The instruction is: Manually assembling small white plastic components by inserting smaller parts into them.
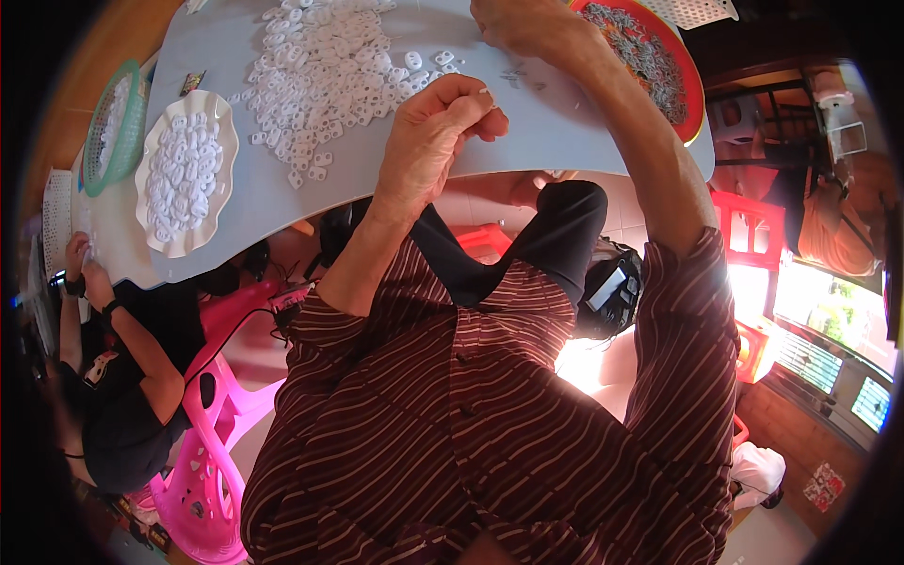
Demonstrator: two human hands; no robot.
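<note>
My left hand [435, 137] is raised just over the near edge of the table, thumb and fingers pinched together. A bit of a small white plastic piece [486, 92] shows at its fingertips. Beyond it spreads a large heap of small white plastic pieces with holes [320, 80], some scattered toward the hand. My right hand [532, 26] is at the top edge of the picture with its fingers curled; what they hold, if anything, is hidden. Several small grey metal parts [513, 75] lie below that hand. A red-rimmed round tray [695, 80] full of similar grey parts sits beside my right forearm.
On the left, a scalloped white dish [226, 155] holds white pieces, next to a green basket [132, 122]. Another person's hands [89, 268] work at the far left. A pink plastic chair [212, 471] stands below, and a black bag [612, 292] is by my leg.
</note>
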